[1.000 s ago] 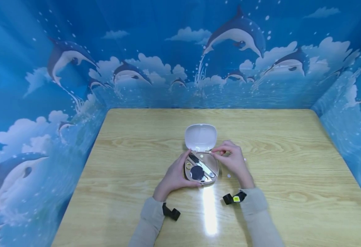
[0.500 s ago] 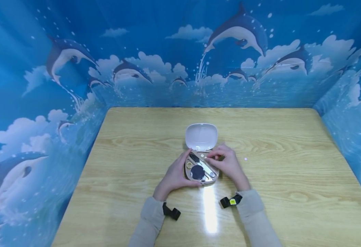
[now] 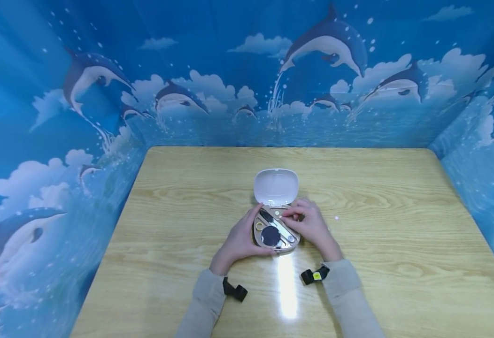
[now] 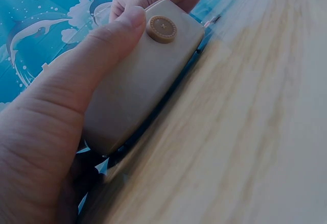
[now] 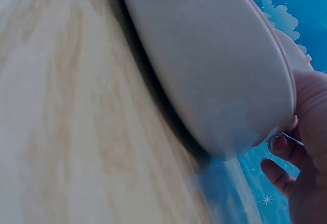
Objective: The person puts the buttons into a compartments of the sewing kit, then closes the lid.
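Note:
A beige sewing box [image 3: 296, 238] stands on the table with its pale translucent lid [image 3: 275, 187] raised at the back. My left hand [image 3: 239, 240] grips the box's left side, thumb at the front near a button-shaped knob [image 4: 162, 29]. Inside lie a slim black-and-silver tool [image 3: 266, 215], a gold ring [image 3: 259, 226], a dark round disc [image 3: 270, 236] and a small white button [image 3: 277, 213]. My right hand [image 3: 312, 228] is over the right compartment, thumb and forefinger pinching a tiny white piece, apparently another button, mostly hidden by the fingertips.
A tiny pale disc [image 3: 336, 218] lies on the wood-grain table [image 3: 382, 244] to the right of my right hand. Blue dolphin-printed curtain [image 3: 213, 126] walls off the back and sides. Black wrist cameras [image 3: 235, 292] are strapped at both cuffs.
My right hand has moved from the hinge corner down and left into the box's right compartment, then stayed nearly still. A second pale disc on the table is now out of sight. My left hand keeps its grip.

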Action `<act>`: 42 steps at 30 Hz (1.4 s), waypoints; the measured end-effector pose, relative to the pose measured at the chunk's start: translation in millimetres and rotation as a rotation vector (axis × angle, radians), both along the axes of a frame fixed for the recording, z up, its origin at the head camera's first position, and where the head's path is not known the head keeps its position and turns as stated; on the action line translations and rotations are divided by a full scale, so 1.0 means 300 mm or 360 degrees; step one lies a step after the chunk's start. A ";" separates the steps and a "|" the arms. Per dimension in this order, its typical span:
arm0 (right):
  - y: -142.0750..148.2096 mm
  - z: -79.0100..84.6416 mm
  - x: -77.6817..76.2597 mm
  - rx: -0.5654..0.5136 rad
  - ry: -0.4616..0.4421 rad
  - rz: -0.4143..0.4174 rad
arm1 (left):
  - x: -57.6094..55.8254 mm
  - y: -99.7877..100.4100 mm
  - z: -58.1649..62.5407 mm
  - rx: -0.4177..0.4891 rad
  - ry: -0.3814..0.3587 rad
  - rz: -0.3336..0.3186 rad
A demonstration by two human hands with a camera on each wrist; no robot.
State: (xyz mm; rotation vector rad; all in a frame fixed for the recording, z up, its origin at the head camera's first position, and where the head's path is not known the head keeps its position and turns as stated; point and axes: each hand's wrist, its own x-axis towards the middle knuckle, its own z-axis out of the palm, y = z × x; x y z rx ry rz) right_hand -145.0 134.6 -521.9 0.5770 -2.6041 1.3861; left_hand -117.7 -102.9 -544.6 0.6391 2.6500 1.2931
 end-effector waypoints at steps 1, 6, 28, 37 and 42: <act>0.000 0.000 0.000 0.0007 0.0013 0.0000 | 0.000 0.000 0.000 0.0000 -0.0001 0.0002; -0.001 0.000 0.000 0.0007 0.0036 0.0001 | 0.001 0.001 0.002 0.0007 -0.0016 0.0013; 0.046 0.077 0.021 -0.0193 -0.0044 -0.0043 | 0.002 0.001 0.003 0.0041 -0.0017 0.0004; 0.081 0.080 0.026 -0.0236 0.0037 -0.0111 | 0.004 0.001 0.006 0.0053 -0.0020 0.0006; 0.098 0.107 0.044 -0.0224 0.0030 -0.0166 | 0.004 0.001 0.004 0.0042 -0.0009 0.0002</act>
